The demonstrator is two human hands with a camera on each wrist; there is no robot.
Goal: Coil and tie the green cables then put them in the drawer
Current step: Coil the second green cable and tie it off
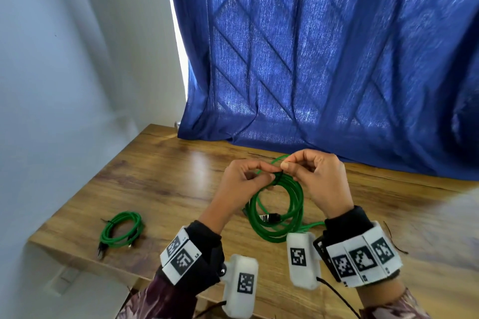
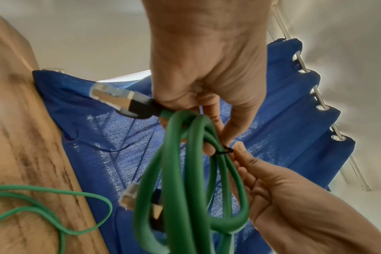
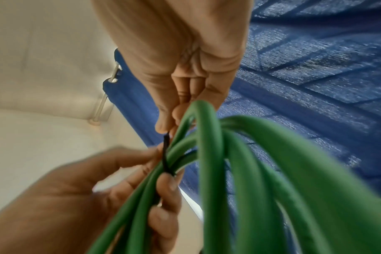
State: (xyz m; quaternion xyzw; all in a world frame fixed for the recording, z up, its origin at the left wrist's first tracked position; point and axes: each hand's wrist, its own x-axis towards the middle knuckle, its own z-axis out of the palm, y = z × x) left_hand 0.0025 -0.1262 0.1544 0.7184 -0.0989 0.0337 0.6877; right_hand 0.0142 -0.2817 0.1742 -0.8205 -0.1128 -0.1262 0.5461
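A thick green cable coil [image 1: 275, 212] hangs above the wooden table [image 1: 168, 179], and both hands meet at its top. My left hand [image 1: 260, 176] grips the bundled loops there, close to a metal-tipped connector [image 2: 118, 98]. A thin black tie [image 2: 226, 150] wraps the loops at that spot. My right hand [image 1: 287, 167] pinches the tie's end [image 3: 166, 142] between thumb and finger. In the right wrist view the left hand [image 3: 163, 187] holds the strands just below the tie. A second green coil [image 1: 121, 228], bound with a black tie, lies at the table's left.
A thinner loose green cable [image 2: 54, 197] lies on the table under the hands. A few dark tie strands [image 1: 392, 239] lie by my right wrist. A blue curtain [image 1: 324, 59] hangs along the table's far edge, with a white wall to the left.
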